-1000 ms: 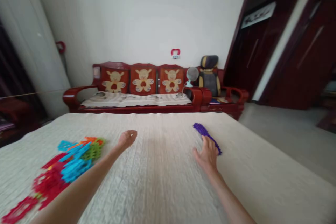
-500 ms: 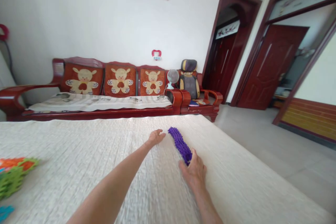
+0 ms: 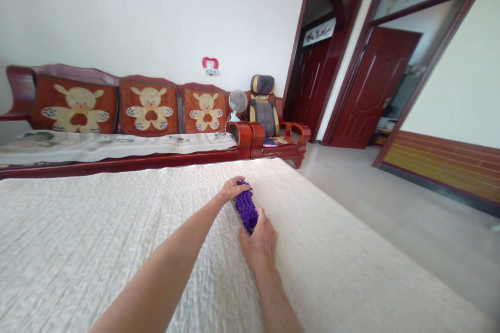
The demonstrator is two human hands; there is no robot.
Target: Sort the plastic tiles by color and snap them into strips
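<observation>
A purple, knobbly, tube-like piece (image 3: 246, 208) lies on the pale textured cover of the table or bed in front of me. Its exact kind is hard to make out, but its near end looks round and hollow. My left hand (image 3: 233, 188) is closed on the far end, thumb over the top and fingers behind. At the near end, my right hand (image 3: 261, 239) grips it between the thumb on the left and the fingers on the right.
The pale cover (image 3: 117, 239) stretches out on both sides, its right edge dropping to a tiled floor (image 3: 351, 182). Beyond it stand a red wooden sofa (image 3: 133, 164) with bear cushions, a small fan (image 3: 238, 103) and an armchair (image 3: 299, 153) with a massage pad.
My left hand has come forward onto the far end of the purple piece, where before it was apart. The view has turned right, and the orange, green and blue pieces have left it.
</observation>
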